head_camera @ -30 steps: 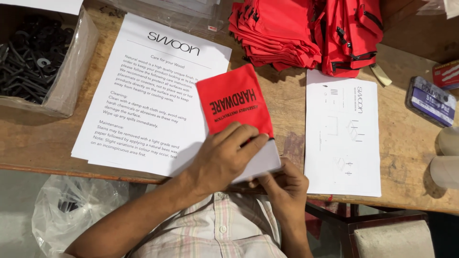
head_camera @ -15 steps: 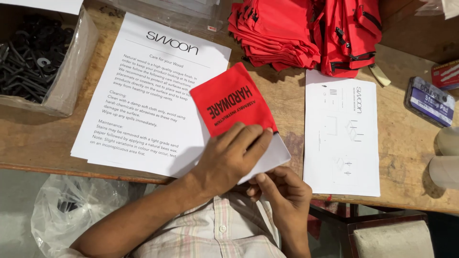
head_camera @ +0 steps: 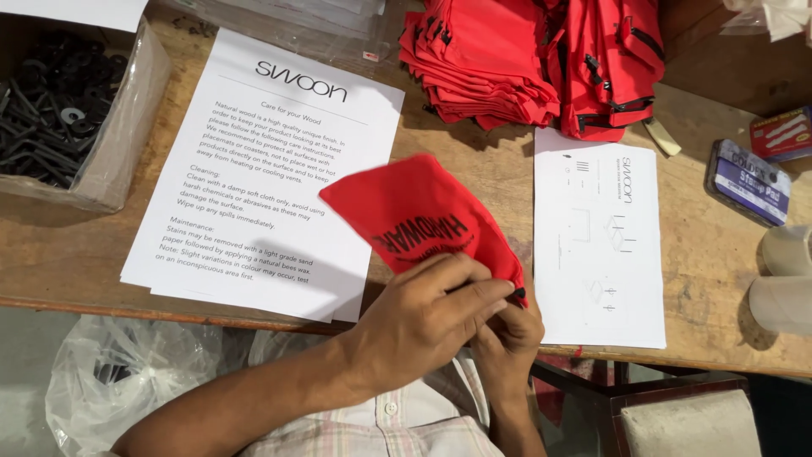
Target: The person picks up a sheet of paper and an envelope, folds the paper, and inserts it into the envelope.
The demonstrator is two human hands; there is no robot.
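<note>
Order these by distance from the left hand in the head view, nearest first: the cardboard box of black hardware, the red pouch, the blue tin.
1. Red pouch: in the left hand.
2. Blue tin: far right.
3. Cardboard box of black hardware: far left corner.

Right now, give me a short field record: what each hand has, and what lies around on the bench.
left hand: grips the near edge of a red cloth pouch
right hand: under the left, pinching the same pouch
pouch: lifted, tilted
under it: printed care sheet
right of it: diagram sheet
far edge: stack of red pouches
far left: box of black hardware
</note>
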